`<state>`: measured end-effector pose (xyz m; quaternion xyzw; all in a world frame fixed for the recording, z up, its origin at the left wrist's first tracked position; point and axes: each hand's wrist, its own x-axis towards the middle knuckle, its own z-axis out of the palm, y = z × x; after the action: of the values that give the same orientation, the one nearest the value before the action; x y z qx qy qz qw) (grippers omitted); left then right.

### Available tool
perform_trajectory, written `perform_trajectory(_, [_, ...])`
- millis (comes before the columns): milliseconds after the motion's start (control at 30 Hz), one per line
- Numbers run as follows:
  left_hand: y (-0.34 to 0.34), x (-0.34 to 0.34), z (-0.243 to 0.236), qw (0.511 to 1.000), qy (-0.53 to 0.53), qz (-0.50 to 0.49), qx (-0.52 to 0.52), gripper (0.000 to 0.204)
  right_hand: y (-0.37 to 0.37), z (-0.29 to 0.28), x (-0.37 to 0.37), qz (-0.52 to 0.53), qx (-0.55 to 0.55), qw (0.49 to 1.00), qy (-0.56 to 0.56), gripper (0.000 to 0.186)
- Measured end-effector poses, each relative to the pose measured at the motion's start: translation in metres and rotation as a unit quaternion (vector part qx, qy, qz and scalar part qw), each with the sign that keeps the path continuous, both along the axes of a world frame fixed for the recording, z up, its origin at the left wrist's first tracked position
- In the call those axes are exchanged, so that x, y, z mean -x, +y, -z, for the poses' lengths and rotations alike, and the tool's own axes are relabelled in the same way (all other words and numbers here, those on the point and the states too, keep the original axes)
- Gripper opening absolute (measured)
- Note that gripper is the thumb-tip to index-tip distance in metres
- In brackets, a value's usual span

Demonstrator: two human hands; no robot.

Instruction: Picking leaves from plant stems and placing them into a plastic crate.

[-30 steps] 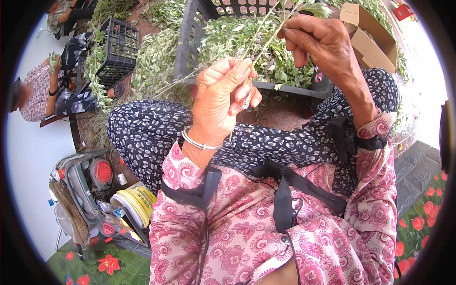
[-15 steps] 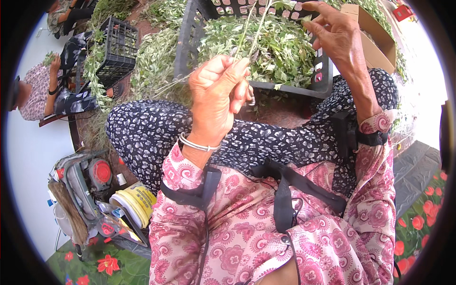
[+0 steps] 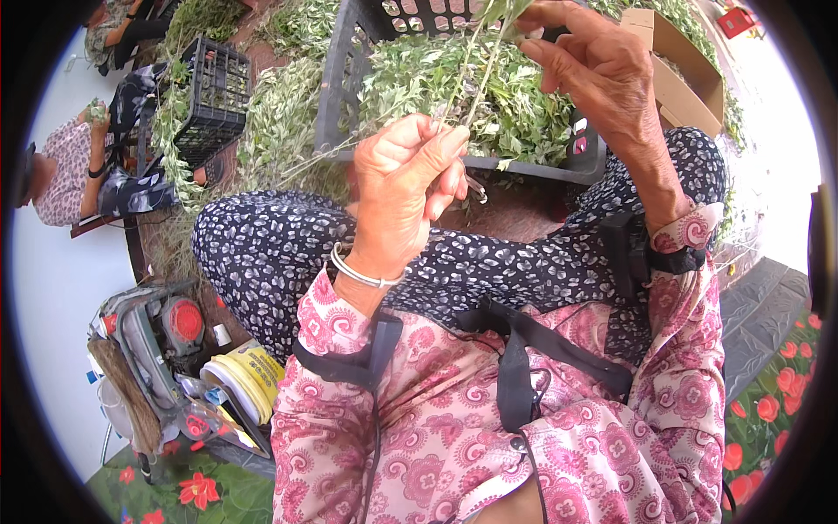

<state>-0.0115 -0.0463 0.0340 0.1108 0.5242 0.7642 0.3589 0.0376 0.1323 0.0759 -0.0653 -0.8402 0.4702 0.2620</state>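
Fingers of the left hand (image 3: 403, 179) pinch slim pale-green leafy stems (image 3: 486, 79) above the near edge of a black plastic crate (image 3: 550, 172); those of the right hand (image 3: 602, 70) reach the tops — grip unclear. Hard tugging could snap stems — slack pinching, drop them.

Head view: wide fisheye, worn on the person's head, left one of a side-by-side pair. Looks steeply down and forward over the chest; picture upright, unmirrored. Dark curved border at left and right; straight edges bend toward it. Close range: pink patterned shirt (image 3: 436, 419) fills the lower middle, with both sleeves rising through the frame. Left hand (image 3: 406, 179) sits just above centre, right hand (image 3: 602, 74) higher and to the right, both large. Beyond them, black crate (image 3: 554, 174) is cut by the top edge. Farther off, a co-worker (image 3: 65, 188) appears small near the left rim.
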Motion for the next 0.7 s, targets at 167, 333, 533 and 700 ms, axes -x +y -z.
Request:
perform_trajectory(167, [0.000, -0.001, 0.002, 1.000, 0.004, 0.003, -0.006, 0.013, 0.004, 0.001, -0.004, 0.000, -0.011, 0.999, -0.031, 0.010])
perform_trajectory(333, [-0.001, -0.001, 0.002, 1.000, 0.010, 0.007, -0.004, 0.014, 0.004, 0.012, -0.003, 0.024, 0.016, 0.999, -0.037, 0.011])
perform_trajectory(533, [0.001, -0.004, -0.004, 0.999, 0.001, -0.025, -0.025, 0.010, 0.018, 0.022, 0.000, 0.134, -0.236, 0.962, -0.012, 0.013])
perform_trajectory(700, [-0.005, 0.001, -0.002, 0.998, 0.047, -0.014, 0.033, 0.010, 0.025, 0.011, 0.001, 0.134, -0.301, 0.944, 0.017, 0.015])
